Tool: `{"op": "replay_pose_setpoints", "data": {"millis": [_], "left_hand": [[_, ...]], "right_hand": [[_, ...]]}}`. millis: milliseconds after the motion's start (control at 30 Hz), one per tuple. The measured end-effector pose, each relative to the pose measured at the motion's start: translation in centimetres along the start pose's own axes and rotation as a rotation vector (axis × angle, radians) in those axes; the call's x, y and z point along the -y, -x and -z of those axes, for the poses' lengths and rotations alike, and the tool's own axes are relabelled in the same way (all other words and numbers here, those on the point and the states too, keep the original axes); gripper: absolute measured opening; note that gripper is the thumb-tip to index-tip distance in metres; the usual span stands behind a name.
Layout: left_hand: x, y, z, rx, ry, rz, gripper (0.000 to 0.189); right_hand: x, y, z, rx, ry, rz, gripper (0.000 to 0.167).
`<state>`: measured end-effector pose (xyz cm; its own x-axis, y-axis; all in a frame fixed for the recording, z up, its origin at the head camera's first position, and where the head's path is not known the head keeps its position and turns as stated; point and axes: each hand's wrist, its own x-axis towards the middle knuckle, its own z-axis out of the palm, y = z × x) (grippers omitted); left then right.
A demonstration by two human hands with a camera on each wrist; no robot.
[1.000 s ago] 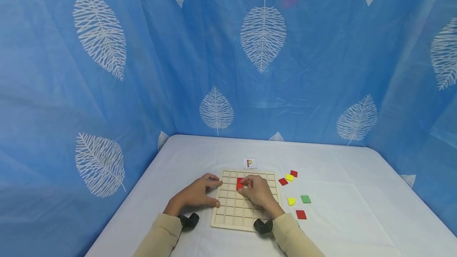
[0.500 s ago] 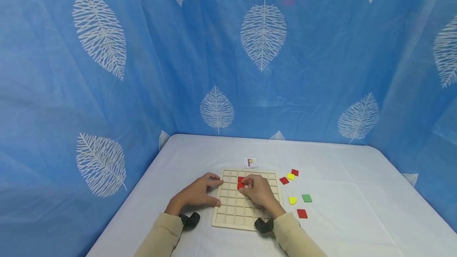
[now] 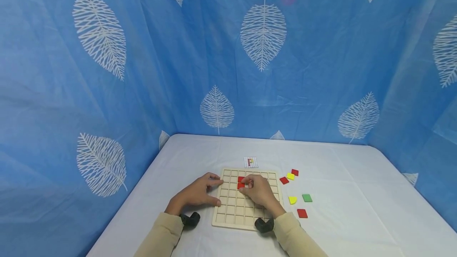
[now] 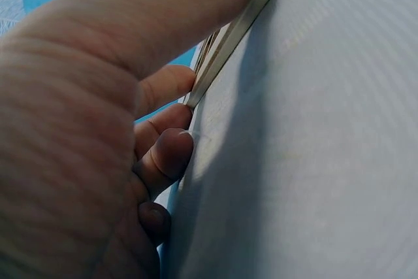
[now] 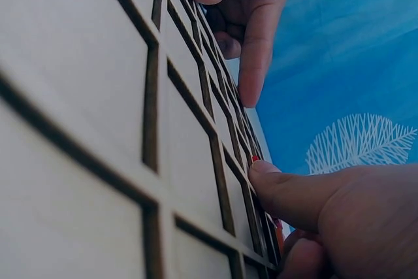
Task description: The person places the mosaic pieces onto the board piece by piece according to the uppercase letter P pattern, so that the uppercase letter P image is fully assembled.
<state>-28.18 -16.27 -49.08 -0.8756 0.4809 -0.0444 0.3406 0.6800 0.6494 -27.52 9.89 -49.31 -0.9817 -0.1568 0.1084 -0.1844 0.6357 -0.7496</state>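
Note:
A square wooden board [image 3: 230,210] with a raised grid lies on the table. Two red square tiles [image 3: 240,186] sit one behind the other in its upper middle. My right hand [image 3: 261,191] is over the board, thumb and index finger at the nearer red tile, pinching it by its edges; the other fingers are curled in. In the right wrist view, the thumb tip meets a sliver of red, and most of the tile is hidden. My left hand [image 3: 196,192] rests along the board's left edge, thumb and index fingertip touching the rim, as the left wrist view [image 4: 72,129] also shows.
Right of the board lie loose tiles: red ones [image 3: 302,213], a yellow square [image 3: 290,176], a yellow rounded piece [image 3: 292,200] and a green square [image 3: 307,198]. Behind the board is a small pattern card [image 3: 251,162]. Blue leaf-print cloth [image 3: 303,70] hangs around the white table.
Both hands keep their places at the board, and the red tiles stay put. Only the head view has shifted slightly.

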Motion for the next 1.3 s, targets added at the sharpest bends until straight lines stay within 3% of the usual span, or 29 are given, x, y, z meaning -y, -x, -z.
{"op": "replay_pose_setpoints", "data": {"millis": [767, 1300], "left_hand": [[0.11, -0.13, 0.10, -0.002, -0.014, -0.013, 0.085], [0.24, -0.04, 0.22, 0.002, 0.002, -0.023, 0.085]], "right_hand": [[-0.10, -0.05, 0.27, 0.009, -0.023, -0.010, 0.021], [-0.35, -0.07, 0.24, 0.058, -0.047, 0.043, 0.019]]}}
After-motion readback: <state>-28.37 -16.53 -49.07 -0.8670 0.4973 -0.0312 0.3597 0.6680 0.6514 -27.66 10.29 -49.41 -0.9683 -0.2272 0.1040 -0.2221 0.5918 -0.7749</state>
